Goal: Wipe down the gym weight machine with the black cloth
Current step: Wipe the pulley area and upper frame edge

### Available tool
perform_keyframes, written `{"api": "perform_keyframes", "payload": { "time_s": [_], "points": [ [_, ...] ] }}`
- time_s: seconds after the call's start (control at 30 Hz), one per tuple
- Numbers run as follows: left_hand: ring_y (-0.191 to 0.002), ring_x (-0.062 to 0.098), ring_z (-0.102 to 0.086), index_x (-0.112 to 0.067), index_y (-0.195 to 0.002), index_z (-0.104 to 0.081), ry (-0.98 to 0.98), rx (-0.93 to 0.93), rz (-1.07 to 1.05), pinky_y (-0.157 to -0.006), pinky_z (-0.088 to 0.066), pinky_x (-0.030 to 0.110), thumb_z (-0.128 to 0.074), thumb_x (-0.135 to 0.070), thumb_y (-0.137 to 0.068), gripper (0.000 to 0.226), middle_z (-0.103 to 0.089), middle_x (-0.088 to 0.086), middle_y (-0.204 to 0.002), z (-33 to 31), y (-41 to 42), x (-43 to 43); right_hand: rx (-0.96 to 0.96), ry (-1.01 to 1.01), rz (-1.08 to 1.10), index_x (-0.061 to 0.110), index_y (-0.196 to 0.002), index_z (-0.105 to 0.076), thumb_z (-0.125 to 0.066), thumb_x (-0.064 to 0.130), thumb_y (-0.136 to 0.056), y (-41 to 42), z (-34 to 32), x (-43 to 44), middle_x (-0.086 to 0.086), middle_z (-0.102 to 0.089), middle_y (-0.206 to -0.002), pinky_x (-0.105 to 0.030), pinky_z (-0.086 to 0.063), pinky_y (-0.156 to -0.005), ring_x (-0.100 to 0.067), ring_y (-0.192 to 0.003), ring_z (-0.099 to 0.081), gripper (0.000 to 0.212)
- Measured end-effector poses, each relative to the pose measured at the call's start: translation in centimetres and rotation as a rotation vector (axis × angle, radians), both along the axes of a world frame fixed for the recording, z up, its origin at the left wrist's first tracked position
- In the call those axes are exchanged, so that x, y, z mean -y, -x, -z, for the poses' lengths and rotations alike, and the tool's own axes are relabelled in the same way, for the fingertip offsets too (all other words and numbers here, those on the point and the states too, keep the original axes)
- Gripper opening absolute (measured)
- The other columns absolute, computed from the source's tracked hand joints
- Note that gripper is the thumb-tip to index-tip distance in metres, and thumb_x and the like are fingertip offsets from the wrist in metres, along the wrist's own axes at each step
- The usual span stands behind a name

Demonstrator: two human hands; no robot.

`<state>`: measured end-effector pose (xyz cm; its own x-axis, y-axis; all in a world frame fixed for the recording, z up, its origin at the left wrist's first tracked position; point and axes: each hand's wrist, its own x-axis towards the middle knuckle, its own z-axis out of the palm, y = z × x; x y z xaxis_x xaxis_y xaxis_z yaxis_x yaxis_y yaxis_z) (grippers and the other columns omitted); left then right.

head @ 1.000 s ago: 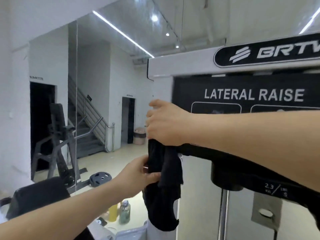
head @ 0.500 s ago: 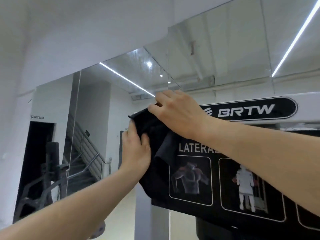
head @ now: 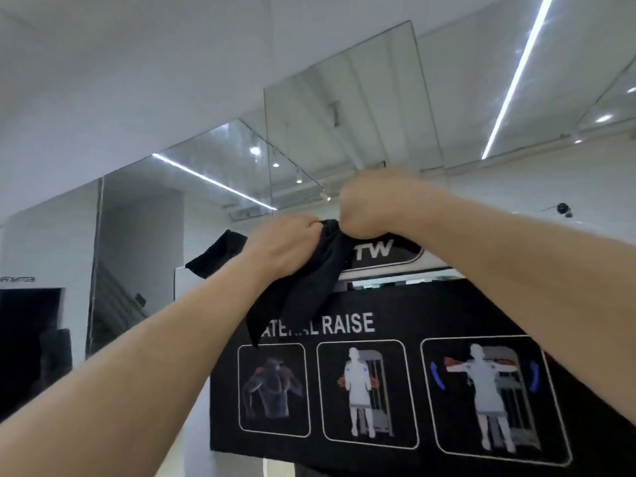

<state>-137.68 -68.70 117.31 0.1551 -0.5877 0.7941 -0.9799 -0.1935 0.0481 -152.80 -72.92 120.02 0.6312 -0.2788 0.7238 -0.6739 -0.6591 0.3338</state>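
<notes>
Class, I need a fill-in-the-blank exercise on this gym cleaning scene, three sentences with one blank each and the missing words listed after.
1. Both hands, the left hand and the right hand, grip the ____ cloth.
2. The black instruction panel on the weight machine shows ____ framed pictures.
3. The white word fully readable on that panel is ____.

Missing words: black; three; RAISE

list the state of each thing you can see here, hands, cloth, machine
left hand: raised, gripping the cloth
right hand: raised, gripping the cloth beside the left hand
black cloth: bunched between both hands, one end hanging over the sign, another part lying on the machine top
weight machine: top bar partly covered by hands and cloth
lateral raise sign: first letters hidden by the cloth
</notes>
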Motion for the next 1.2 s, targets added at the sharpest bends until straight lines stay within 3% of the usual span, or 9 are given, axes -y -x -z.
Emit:
{"api": "perform_keyframes", "payload": {
  "time_s": [0.23,0.3,0.37,0.5,0.67,0.8,0.93,1.03,1.2],
  "points": [
    [-0.064,0.022,-0.043,-0.019,-0.062,-0.039,0.222,0.241,-0.04,-0.062,-0.031,0.035,-0.021,-0.033,-0.102,0.047,-0.044,-0.003,-0.061,2.8,11.0,2.5,0.083,-0.365,-0.266,0.006,-0.116,-0.062,-0.032,0.019,-0.1,9.5,1.2,3.7,-0.01,-0.059,-0.126,-0.039,-0.041,-0.101,-0.026,-0.117,-0.053,0.036],
    [-0.065,0.025,-0.043,-0.023,-0.06,-0.03,0.28,0.3,-0.001,-0.063,-0.03,0.034,-0.02,-0.034,-0.101,0.044,-0.035,-0.007,-0.058,3.4,13.6,3.4,0.069,-0.391,-0.328,0.007,-0.109,-0.063,-0.034,0.021,-0.101,11.6,1.5,3.8,-0.01,-0.062,-0.117,-0.043,-0.041,-0.098,-0.024,-0.107,-0.056,0.034],
    [-0.071,0.031,-0.053,-0.022,-0.064,-0.037,0.306,0.331,0.004,-0.063,-0.029,0.033,-0.02,-0.035,-0.101,0.043,-0.04,-0.005,-0.061,3.7,15.7,4.3,0.057,-0.46,-0.402,0.011,-0.097,-0.064,-0.038,0.032,-0.101,13.9,1.7,4.2,-0.009,-0.066,-0.109,-0.044,-0.044,-0.097,-0.019,-0.096,-0.06,0.034],
    [-0.086,0.029,-0.061,-0.017,-0.103,-0.06,0.414,0.466,0.087,-0.066,-0.03,0.03,-0.021,-0.038,-0.095,0.045,-0.066,0.001,-0.094,4.8,19.0,5.9,0.007,-0.582,-0.575,0.024,-0.13,-0.055,-0.044,0.053,-0.097,18.7,3.9,6.7,0.012,-0.06,-0.129,-0.028,-0.037,-0.109,-0.005,-0.123,-0.051,0.046],
    [-0.092,0.027,-0.057,-0.01,-0.098,-0.062,0.27,0.681,0.199,-0.094,-0.035,0.036,-0.031,-0.029,-0.095,0.036,-0.063,0.006,-0.098,7.5,23.5,7.7,0.016,-0.692,-0.914,0.028,-0.139,-0.044,-0.066,0.034,-0.088,24.4,9.2,10.9,0.013,-0.06,-0.129,-0.023,-0.041,-0.106,0.001,-0.122,-0.052,0.056],
    [-0.109,0.01,-0.053,-0.028,-0.12,-0.055,0.193,0.414,0.352,-0.106,-0.035,0.032,-0.047,-0.039,-0.088,0.034,-0.059,-0.011,-0.113,8.1,23.9,5.9,0.255,-0.409,-0.874,0.037,-0.141,-0.042,-0.063,0.037,-0.091,25.8,14.5,12.5,0.018,-0.064,-0.116,-0.027,-0.051,-0.092,0.002,-0.102,-0.06,0.054],
    [-0.138,0.015,-0.031,-0.037,-0.143,-0.036,0.25,0.346,-0.009,-0.113,-0.026,0.05,-0.038,-0.055,-0.088,0.058,-0.035,-0.01,-0.147,9.3,21.7,4.3,0.493,0.001,-0.747,0.022,-0.125,-0.062,-0.049,0.035,-0.093,25.1,17.2,13.2,0.002,-0.073,-0.088,-0.044,-0.055,-0.065,-0.025,-0.067,-0.064,0.037],
    [-0.149,0.012,0.005,-0.041,-0.151,-0.004,0.274,0.184,0.066,-0.12,-0.008,0.052,-0.032,-0.049,-0.094,0.064,0.005,-0.014,-0.157,13.6,23.9,6.0,0.547,-0.123,-0.915,0.019,-0.121,-0.066,-0.051,0.03,-0.092,25.9,19.1,14.5,0.004,-0.073,-0.11,-0.042,-0.057,-0.069,-0.026,-0.074,-0.069,0.035],
    [-0.149,0.029,0.006,-0.019,-0.154,-0.003,0.211,0.219,0.033,-0.119,-0.002,0.056,-0.034,-0.031,-0.093,0.07,0.004,0.011,-0.161,23.2,29.5,8.2,0.534,-0.368,-0.961,0.02,-0.123,-0.067,-0.048,0.028,-0.085,28.0,29.2,16.8,0.004,-0.061,-0.131,-0.024,-0.051,-0.083,-0.003,-0.09,-0.064,0.043]
  ]
}}
